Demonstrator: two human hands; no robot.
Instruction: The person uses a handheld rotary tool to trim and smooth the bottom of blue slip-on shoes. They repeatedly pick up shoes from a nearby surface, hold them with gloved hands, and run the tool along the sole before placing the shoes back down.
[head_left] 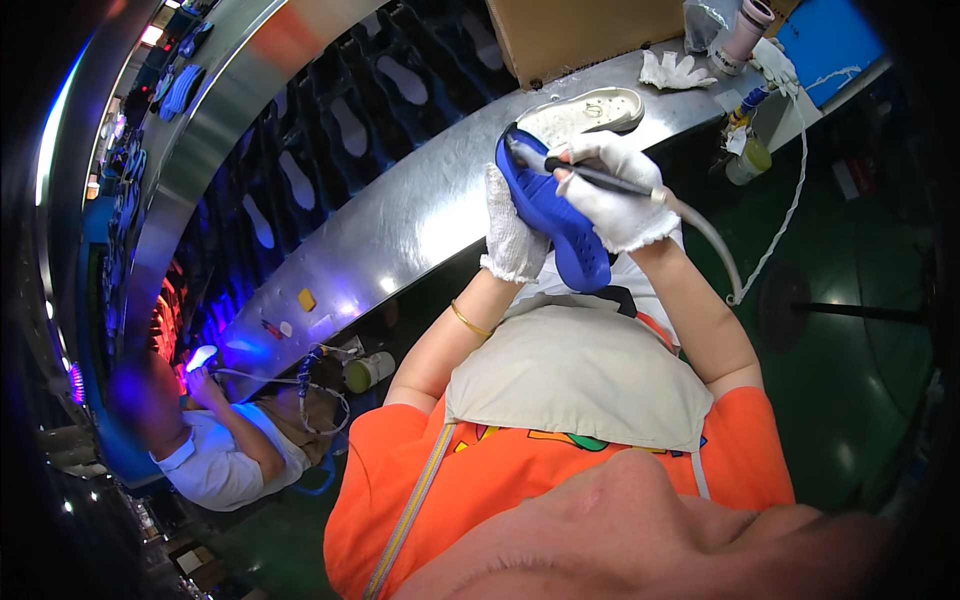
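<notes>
A steel worktop (400, 215) curves past. Above its near edge, the left hand (510, 225) cups a blue shoe (555, 215), fingers wrapped around it. The right hand (615, 190), fingers pinched on a corded pen tool (600, 178), has its tip at the shoe's rim; the work looks unfinished. A white sole (585, 110) lies behind.

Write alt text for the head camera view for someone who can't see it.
A white-gloved left hand holds a blue rubber clog while the gloved right hand presses a dark pen-shaped tool with a grey hose to it, above a curved metal workbench bearing a white shoe sole.
</notes>
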